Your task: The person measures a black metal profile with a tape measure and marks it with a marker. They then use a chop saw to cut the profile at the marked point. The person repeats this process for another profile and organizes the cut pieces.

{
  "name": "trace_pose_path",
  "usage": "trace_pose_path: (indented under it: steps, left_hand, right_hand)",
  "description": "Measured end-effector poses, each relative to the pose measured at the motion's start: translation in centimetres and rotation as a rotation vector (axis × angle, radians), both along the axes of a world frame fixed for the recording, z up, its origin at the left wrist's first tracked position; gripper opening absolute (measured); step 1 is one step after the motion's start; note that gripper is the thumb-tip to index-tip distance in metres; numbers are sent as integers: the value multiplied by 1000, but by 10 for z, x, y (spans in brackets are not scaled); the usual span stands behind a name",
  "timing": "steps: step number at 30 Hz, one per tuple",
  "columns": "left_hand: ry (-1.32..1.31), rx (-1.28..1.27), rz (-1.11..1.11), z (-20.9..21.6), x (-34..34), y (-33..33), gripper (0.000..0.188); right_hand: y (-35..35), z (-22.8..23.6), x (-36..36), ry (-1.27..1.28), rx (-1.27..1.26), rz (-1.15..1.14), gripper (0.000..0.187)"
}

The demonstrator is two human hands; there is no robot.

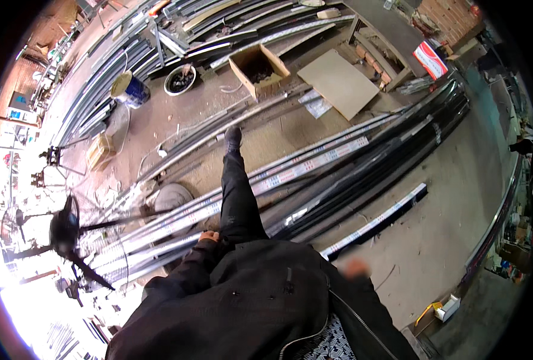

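And here you are, one leg [239,198] stretched across the long pale bars [314,165], ahead and to the right of your left hand [209,236]. Those left fingers sit right beside your thigh, looking curled, but I can't tell whether they grip anything. Over to your right hand [355,268]: it's a blur, so whether those fingers are loose or clenched, I can't call it. Just ahead of them lies the short white-faced strip [379,217], on the floor [440,222]; farther ahead runs the dark bundle [362,174].

Now, footing looks like everything here! Your shoe [233,141], well ahead of the left fingers, is close to a thin rail [194,150], so keep the sole flat on bare ground; a bar underfoot could roll. Settle your weight before you bend. Leave the right fingers relaxed and clear of the strip's ends, which may be sharp. Lift the trailing foot high, and mind the black-legged stand [65,231], well left of your left fingers; a sleeve could snag there.
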State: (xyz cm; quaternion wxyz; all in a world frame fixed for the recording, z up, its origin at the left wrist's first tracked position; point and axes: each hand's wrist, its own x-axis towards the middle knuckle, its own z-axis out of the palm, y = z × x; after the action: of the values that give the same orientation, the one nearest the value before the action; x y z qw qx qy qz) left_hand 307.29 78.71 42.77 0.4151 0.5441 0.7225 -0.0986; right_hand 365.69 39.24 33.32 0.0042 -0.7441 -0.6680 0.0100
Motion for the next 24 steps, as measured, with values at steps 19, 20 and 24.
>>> trace_pose_path:
  steps: [19, 20, 24]
  left_hand:
    - [-312, -86, 1064, 35, -48, 387, 31]
    - [-319, -72, 1111, 43, -51, 395, 30]
    - [-440, 21, 1469, 88, -52, 433, 27]
  right_hand:
    - [1005, 273, -138, 1328, -291, -621, 24]
    - [1037, 275, -150, 1312, -323, -563, 23]
    - [1130, 254, -205, 1204, -536, -328, 19]
